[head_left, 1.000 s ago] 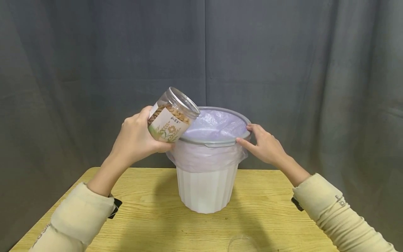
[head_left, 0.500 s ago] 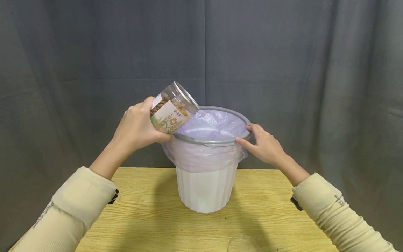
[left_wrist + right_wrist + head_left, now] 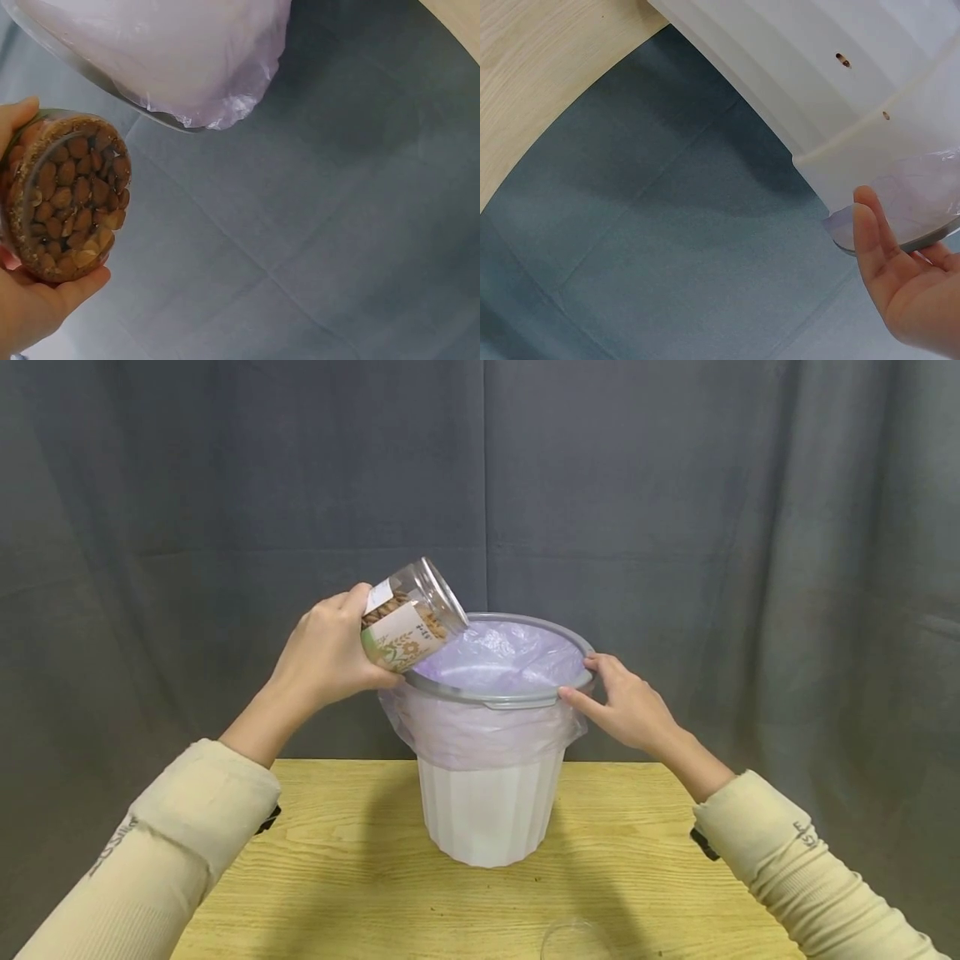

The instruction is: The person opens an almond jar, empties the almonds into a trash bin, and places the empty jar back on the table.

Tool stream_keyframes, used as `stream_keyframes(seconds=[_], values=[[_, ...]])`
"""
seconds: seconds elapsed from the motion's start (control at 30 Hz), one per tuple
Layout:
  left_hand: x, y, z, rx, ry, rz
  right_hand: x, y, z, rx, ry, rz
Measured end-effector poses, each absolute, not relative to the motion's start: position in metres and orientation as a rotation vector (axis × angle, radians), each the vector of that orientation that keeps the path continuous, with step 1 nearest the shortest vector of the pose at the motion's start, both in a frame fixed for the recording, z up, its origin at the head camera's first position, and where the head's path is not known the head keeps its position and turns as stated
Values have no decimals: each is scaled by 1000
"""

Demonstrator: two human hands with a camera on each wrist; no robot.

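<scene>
My left hand (image 3: 322,647) grips a clear jar (image 3: 408,631) with a silver rim and a flowered label, tilted with its mouth toward the right. Almonds (image 3: 75,199) show through the jar's base in the left wrist view, with paler pieces among them. The jar's mouth overlaps the left rim of a white trash can (image 3: 487,814) in the head view. A thin lilac bag (image 3: 517,652) lines the can and folds down outside its grey rim (image 3: 517,701). On the can's right side, my right hand (image 3: 630,706) holds the rim, some fingers along the outside in the right wrist view.
The can stands on a yellow wood-grain table (image 3: 652,827). A clear round lid (image 3: 577,939) lies at the table's near edge, partly cut off by the frame. Small dark specks dot the wood, and a grey curtain (image 3: 675,485) hangs behind.
The left hand has risen slightly and tipped the jar further toward the can. Inside the jar, the contents have slid toward its mouth. The right hand stays at the rim.
</scene>
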State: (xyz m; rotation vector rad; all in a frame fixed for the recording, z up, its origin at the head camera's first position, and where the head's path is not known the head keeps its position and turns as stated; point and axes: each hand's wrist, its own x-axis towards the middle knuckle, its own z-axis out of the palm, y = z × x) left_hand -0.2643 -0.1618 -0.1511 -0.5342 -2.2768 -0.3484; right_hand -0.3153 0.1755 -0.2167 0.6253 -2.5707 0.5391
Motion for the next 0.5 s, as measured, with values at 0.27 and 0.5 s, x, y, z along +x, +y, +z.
stream_keyframes(seconds=[0.27,0.5], values=[[-270,-166,-151,-550,-2281,-291,-314,174,-218,630,-2565,534],[-271,-165,-148,-530,-2325,-264,-315,174,-218,634,-2562,529]])
